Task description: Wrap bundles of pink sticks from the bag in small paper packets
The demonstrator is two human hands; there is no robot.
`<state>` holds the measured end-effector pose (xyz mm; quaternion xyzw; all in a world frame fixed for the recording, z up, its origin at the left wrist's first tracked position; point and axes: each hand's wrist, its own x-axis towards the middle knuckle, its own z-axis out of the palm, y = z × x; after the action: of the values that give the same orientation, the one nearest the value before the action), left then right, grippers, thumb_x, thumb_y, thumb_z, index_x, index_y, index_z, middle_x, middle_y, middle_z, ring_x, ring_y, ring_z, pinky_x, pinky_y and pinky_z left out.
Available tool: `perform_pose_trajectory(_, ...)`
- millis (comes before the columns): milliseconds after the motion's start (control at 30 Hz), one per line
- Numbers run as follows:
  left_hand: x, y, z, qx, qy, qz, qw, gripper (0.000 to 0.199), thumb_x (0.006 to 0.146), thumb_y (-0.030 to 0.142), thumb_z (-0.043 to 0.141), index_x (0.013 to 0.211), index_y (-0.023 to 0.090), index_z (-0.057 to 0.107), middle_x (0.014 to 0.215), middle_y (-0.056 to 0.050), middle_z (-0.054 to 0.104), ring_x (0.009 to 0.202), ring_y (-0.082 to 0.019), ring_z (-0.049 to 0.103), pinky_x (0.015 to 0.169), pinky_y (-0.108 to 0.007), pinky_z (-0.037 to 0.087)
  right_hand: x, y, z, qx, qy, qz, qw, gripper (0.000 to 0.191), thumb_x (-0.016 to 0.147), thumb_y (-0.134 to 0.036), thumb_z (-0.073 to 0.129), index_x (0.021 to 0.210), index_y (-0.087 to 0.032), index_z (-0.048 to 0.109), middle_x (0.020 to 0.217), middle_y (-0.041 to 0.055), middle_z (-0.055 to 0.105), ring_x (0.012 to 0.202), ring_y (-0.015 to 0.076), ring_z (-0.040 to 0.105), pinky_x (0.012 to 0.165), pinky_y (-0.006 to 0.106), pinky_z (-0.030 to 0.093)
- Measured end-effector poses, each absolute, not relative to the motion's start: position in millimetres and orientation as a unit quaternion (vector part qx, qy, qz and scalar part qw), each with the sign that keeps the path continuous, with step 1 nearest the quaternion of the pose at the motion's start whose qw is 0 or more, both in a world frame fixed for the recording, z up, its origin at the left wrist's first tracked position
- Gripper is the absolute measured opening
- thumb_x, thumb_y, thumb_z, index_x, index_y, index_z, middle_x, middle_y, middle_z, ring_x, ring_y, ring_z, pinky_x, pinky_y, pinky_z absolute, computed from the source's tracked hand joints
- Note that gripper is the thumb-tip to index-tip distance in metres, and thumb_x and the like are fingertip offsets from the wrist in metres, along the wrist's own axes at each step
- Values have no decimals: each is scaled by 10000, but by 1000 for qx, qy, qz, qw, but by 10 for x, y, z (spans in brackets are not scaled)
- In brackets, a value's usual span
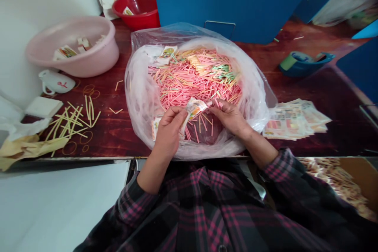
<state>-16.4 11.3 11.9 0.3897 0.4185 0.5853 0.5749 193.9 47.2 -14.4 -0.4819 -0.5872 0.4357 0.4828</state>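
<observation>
A small printed plastic packet (196, 106) is pinched by its left part between the thumb and fingers of my left hand (173, 126). At the packet's right end, the fingers of my right hand (228, 116) are closed, with short pink sticks (217, 104) showing among them. Both hands are over a large clear plastic bag (138, 86), rolled open and heaped with thin pink, orange and green sticks (189, 80). Beside my left hand, inside the bag's near left edge, more printed packets (155, 126) lie partly hidden. Another packet (169, 52) rests on the heap's far left.
Flat printed packets (295, 120) lie fanned on the right of the table. Loose yellow sticks (69, 122), rubber bands and a white mug (56, 82) are at left. Pink (97, 61) and red (144, 19) basins, a blue cabinet (224, 0) and a blue basket (304, 69) stand behind.
</observation>
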Motion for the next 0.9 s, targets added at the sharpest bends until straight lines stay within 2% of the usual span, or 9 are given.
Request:
perform_pose_trajectory(100, -158, 116, 125, 372, 414, 577, 598, 280, 825, 425, 845, 824, 222, 653, 823, 48, 667, 800, -105, 655, 810, -257, 567, 1929, 478, -193, -516, -583, 429, 458, 357, 906, -587, 691, 950, -236, 741, 935, 21, 766, 948, 215, 704, 959, 408, 573)
perform_pose_trajectory(233, -156, 67, 153, 370, 401, 545, 637, 308, 820, 430, 841, 800, 218, 618, 820, 39, 660, 810, -121, 668, 855, -300, 584, 1932, 477, -149, -513, -569, 408, 496, 382, 945, -596, 666, 1099, -259, 760, 1214, 56, 790, 1199, 239, 700, 1129, 453, 516)
perform_pose_trajectory(300, -134, 43, 156, 368, 389, 535, 654, 327, 811, 444, 847, 802, 218, 611, 814, 39, 654, 804, -128, 671, 871, -321, 588, 1929, 470, -83, -514, -569, 371, 524, 379, 940, -607, 678, 1083, -264, 755, 1251, 68, 780, 1227, 251, 691, 1165, 478, 492)
perform_pose_trajectory(400, -45, 32, 138, 362, 380, 524, 671, 341, 795, 467, 859, 821, 226, 620, 877, 25, 690, 865, -150, 685, 899, -349, 592, 1878, 435, 42, -499, -527, 400, 560, 392, 935, -648, 666, 1007, -265, 710, 1112, 71, 789, 1105, 256, 716, 1103, 483, 540)
perform_pose_trajectory(500, 95, 56, 102, 378, 363, 521, 674, 349, 785, 475, 865, 808, 226, 621, 971, 11, 727, 951, -164, 697, 923, -355, 589, 1759, 370, 149, -447, -458, 520, 565, 408, 922, -677, 643, 935, -269, 647, 958, 55, 749, 919, 242, 717, 921, 435, 612)
perform_pose_trajectory(600, 205, 84, 67, 403, 345, 525, 665, 335, 797, 466, 854, 802, 222, 624, 1059, -1, 747, 1035, -176, 709, 974, -362, 578, 1629, 307, 191, -404, -412, 585, 570, 373, 848, -623, 731, 910, -273, 618, 871, 16, 679, 784, 202, 674, 797, 375, 601)
perform_pose_trajectory(700, 201, 87, 39, 425, 350, 516, 657, 331, 819, 466, 831, 802, 217, 614, 1130, -16, 750, 1088, -193, 714, 1010, -386, 573, 1554, 278, 175, -392, -395, 606, 569, 355, 834, -584, 746, 914, -270, 603, 829, 2, 649, 724, 187, 643, 760, 360, 589)
perform_pose_trajectory(833, 21, 92, 25, 410, 366, 523, 652, 290, 861, 441, 799, 810, 225, 611, 1004, -11, 736, 1038, -203, 733, 991, -413, 597, 1632, 319, 127, -409, -417, 578, 570, 358, 890, -596, 710, 879, -256, 599, 816, 12, 646, 730, 183, 638, 737, 349, 579)
perform_pose_trajectory(900, -93, 110, 44, 370, 365, 557, 647, 255, 851, 412, 819, 824, 232, 640, 911, 12, 713, 943, -178, 733, 970, -403, 611, 1768, 370, 104, -451, -448, 515, 575, 372, 911, -608, 691, 854, -260, 574, 771, -8, 599, 670, 160, 573, 673, 321, 530)
